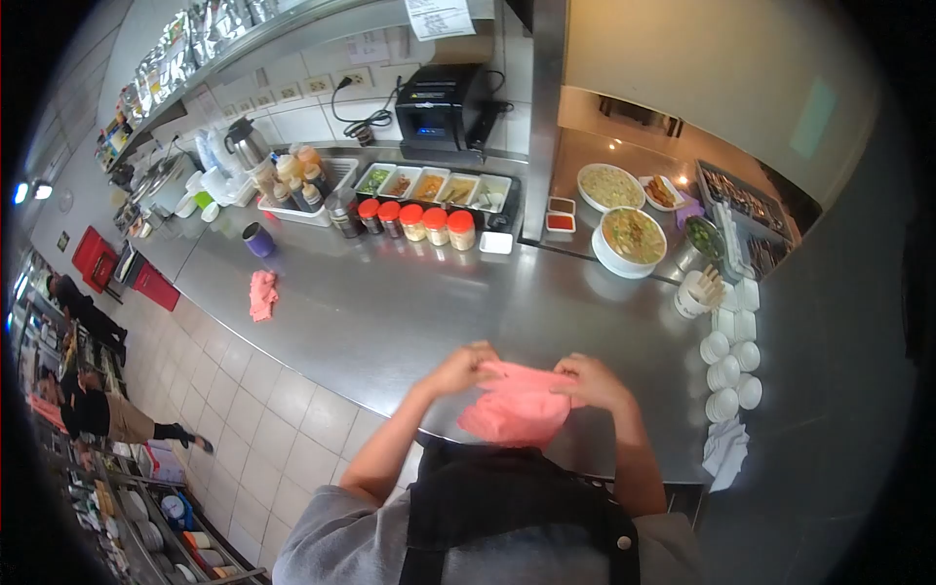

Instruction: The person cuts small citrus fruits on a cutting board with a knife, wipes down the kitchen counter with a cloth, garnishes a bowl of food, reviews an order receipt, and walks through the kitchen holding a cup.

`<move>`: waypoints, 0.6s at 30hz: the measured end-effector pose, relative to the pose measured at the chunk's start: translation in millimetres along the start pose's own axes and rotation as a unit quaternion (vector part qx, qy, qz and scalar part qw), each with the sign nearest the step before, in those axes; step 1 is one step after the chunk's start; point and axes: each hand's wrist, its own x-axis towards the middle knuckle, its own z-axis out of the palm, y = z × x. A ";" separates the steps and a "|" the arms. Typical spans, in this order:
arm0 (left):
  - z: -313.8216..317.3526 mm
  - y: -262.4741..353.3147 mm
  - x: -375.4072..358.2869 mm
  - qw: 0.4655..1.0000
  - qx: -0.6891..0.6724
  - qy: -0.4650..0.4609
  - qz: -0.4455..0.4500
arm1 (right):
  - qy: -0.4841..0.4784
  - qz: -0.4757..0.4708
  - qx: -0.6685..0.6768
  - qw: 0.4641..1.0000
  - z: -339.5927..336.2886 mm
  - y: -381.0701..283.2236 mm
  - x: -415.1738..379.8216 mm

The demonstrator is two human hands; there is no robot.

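A pink cloth [522,405] is stretched between my two hands over the front edge of the steel counter [390,312]. My left hand [465,369] pinches its upper left corner, and my right hand [588,380] grips the upper right side. The lower part of the cloth hangs bunched in front of the black apron. Farther left on the counter lies a second pink cloth [262,295], crumpled, just below a purple cup [258,240].
Red-lidded jars [436,226] and a condiment tray [429,185] stand at the back, under a black printer [441,109]. A soup bowl [632,241], a cup of utensils [697,294] and stacked white dishes [722,373] are to the right. Two people are at far left.
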 end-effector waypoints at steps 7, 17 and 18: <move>-120.0 103.6 42.7 0.956 0.165 0.208 0.123 | 0.227 -0.025 -0.103 0.968 -105.8 -62.3 4.1; -86.8 74.1 -58.8 0.978 0.153 0.140 0.005 | 0.185 -0.047 -0.025 0.981 -68.7 -35.7 -61.7; -64.6 46.5 -78.9 0.983 0.144 0.106 -0.030 | 0.144 -0.068 -0.019 0.987 -45.1 -11.5 -68.1</move>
